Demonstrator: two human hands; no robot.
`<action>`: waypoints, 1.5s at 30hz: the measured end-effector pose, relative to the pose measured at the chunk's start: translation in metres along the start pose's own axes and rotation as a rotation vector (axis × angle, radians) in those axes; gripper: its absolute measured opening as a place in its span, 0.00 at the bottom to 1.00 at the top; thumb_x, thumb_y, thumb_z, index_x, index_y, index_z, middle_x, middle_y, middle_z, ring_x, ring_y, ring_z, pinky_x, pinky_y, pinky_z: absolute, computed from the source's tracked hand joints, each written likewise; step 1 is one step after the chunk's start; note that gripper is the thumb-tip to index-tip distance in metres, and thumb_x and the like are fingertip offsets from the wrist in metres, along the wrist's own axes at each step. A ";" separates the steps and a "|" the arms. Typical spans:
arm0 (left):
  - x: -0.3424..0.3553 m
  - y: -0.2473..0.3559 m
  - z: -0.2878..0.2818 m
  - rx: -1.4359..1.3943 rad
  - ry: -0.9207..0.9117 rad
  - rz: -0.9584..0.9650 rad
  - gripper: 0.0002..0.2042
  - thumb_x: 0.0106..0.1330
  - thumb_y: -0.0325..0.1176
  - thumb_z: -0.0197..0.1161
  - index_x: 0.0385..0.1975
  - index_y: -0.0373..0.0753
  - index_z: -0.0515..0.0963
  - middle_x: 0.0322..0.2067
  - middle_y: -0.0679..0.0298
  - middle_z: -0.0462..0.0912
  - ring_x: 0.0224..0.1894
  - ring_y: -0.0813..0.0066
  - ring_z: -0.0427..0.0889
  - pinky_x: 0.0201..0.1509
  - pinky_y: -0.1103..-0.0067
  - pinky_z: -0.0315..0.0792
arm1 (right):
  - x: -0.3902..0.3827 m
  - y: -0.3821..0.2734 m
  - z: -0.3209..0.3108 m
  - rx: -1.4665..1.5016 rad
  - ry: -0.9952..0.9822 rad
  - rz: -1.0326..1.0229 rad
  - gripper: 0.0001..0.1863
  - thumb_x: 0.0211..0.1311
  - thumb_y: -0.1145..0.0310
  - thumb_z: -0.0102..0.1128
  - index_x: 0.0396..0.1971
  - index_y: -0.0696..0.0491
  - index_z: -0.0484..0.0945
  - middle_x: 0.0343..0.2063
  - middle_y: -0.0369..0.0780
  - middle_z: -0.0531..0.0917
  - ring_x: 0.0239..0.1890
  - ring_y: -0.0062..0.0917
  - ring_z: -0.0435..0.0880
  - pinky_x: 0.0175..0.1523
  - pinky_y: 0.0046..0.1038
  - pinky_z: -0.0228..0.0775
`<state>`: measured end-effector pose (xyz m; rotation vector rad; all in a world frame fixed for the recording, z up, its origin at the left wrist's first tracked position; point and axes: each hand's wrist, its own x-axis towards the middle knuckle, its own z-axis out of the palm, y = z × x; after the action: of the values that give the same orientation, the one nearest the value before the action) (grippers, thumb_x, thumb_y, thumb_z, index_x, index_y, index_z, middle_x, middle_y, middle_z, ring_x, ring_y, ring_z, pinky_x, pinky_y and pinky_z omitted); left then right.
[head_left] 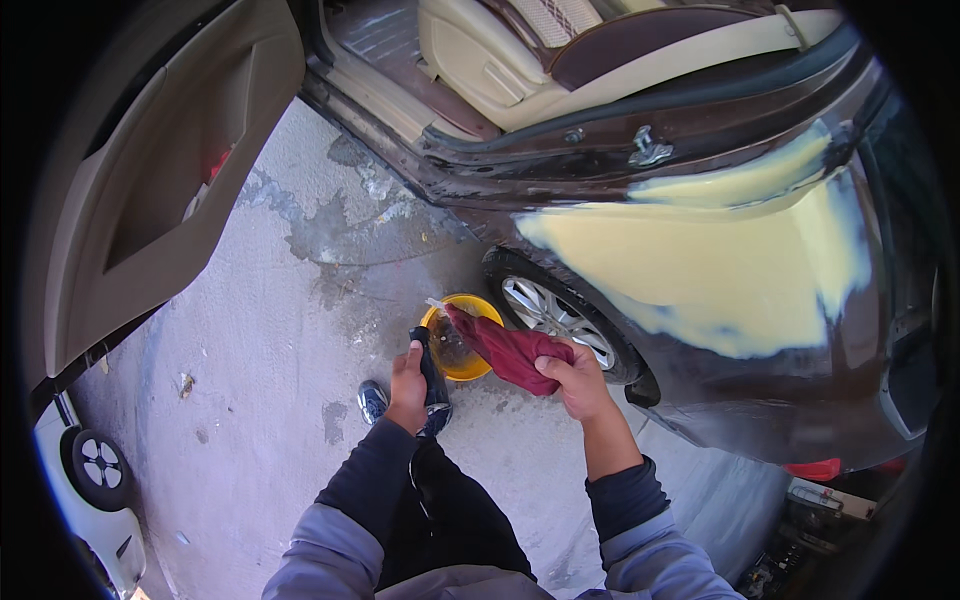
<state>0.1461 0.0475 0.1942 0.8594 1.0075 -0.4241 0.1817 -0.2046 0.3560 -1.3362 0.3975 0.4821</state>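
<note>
My right hand grips a dark red cloth that hangs down toward a yellow bowl on the concrete floor. My left hand holds a black block-like object upright beside the bowl. The cloth's lower end points into the bowl, which seems to hold water. Both hands are close together just in front of a rear car wheel. My dark sleeves come up from the lower edge.
A dark brown car with a large pale yellow filler patch on its rear panel fills the right. Its door stands open at the left. My shoe rests on stained concrete. A white car sits at lower left.
</note>
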 end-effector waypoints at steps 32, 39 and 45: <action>-0.060 0.012 0.324 -0.032 0.181 0.532 0.34 0.74 0.46 0.74 0.70 0.30 0.71 0.61 0.41 0.81 0.63 0.46 0.81 0.69 0.62 0.73 | -0.105 -0.424 -0.012 -2.331 -0.129 -1.304 0.24 0.47 0.67 0.79 0.49 0.48 0.88 0.50 0.47 0.84 0.59 0.49 0.82 0.70 0.56 0.75; -0.113 -0.068 0.364 0.058 0.178 0.827 0.36 0.77 0.38 0.68 0.79 0.26 0.63 0.75 0.33 0.68 0.79 0.37 0.66 0.82 0.62 0.60 | -0.079 -0.436 -0.052 -2.355 -0.293 -1.418 0.23 0.50 0.60 0.80 0.48 0.44 0.88 0.58 0.49 0.82 0.68 0.54 0.78 0.76 0.71 0.61; -0.011 -0.025 0.332 0.198 0.186 0.750 0.34 0.77 0.42 0.67 0.76 0.26 0.69 0.70 0.33 0.75 0.72 0.38 0.75 0.77 0.64 0.68 | -0.069 -0.444 -0.060 -2.334 -0.400 -1.495 0.20 0.51 0.60 0.79 0.46 0.46 0.88 0.57 0.49 0.82 0.66 0.53 0.80 0.76 0.71 0.62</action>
<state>0.3092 -0.2307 0.2784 1.3955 0.7439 0.2042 0.3662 -0.3420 0.7471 -2.8822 -2.1339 -0.4370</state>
